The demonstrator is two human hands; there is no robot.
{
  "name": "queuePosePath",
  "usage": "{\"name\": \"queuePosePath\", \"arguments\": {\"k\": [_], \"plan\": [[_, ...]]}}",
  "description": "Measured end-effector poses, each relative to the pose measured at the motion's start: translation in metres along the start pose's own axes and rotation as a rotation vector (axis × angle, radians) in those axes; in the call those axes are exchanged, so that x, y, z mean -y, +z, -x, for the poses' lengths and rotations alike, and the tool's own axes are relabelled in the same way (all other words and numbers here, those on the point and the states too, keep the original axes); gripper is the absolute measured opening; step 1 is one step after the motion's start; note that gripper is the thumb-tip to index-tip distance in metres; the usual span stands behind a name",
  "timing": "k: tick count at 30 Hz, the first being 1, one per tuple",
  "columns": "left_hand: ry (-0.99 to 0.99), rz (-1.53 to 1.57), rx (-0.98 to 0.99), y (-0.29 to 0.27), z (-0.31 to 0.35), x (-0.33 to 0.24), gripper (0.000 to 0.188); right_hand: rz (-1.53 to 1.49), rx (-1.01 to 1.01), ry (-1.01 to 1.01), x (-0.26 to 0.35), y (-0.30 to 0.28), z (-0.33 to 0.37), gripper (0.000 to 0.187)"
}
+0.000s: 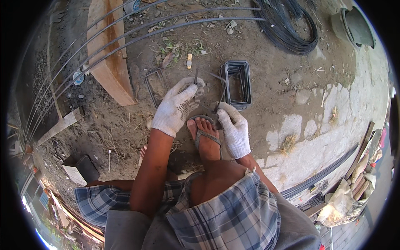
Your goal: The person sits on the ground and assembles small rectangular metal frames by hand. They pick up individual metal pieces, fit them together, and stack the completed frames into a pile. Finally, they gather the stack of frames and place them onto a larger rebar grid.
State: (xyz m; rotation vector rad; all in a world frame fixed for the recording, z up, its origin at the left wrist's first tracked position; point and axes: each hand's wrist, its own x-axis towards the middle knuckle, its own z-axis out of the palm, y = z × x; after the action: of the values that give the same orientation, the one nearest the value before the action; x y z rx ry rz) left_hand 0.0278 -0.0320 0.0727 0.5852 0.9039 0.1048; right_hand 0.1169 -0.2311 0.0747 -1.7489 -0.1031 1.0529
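Between my hands, above the ground, is a rectangular steel stirrup [223,95] of thin bent bar, tilted so that only parts of its outline show. My left hand [178,105], in a white knitted glove with dark grip dots, is closed on its left side. My right hand [233,130], gloved too, pinches its near right corner. Just beyond my right hand lies a neat stack of similar stirrups [249,83] on the dirt. Left of my left hand, a separate rectangular stirrup [149,89] rests on the ground, partly hidden by the glove.
Long steel bars [166,30] curve across the far left over a thick wooden beam [109,79]. A coil of dark wire [306,43] and a bucket [348,27] lie at the far right. More bars [321,171] lie along the right. My sandalled foot [207,141] is below my hands.
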Motion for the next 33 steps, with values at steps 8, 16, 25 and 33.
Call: {"name": "queuePosePath", "arguments": {"k": [8, 16, 25, 33], "plan": [[0.111, 0.123, 0.199, 0.014, 0.004, -0.009, 0.038, -0.623, -0.062, 0.084, 0.045, -0.018, -0.017, 0.039], [0.133, -0.082, -0.089, 0.055, -0.001, 0.012, 0.043, -0.037, -0.111, -0.12, 0.061, -0.031, -0.037, 0.045], [0.398, -0.632, -0.186, 0.073, -0.056, 0.035, 0.04, 0.506, -0.262, -0.301, 0.073, -0.058, -0.07, 0.038], [0.553, -0.877, -0.342, 0.075, -0.087, 0.048, 0.041, 0.753, -0.395, -0.476, 0.068, -0.057, -0.105, 0.027]]}}
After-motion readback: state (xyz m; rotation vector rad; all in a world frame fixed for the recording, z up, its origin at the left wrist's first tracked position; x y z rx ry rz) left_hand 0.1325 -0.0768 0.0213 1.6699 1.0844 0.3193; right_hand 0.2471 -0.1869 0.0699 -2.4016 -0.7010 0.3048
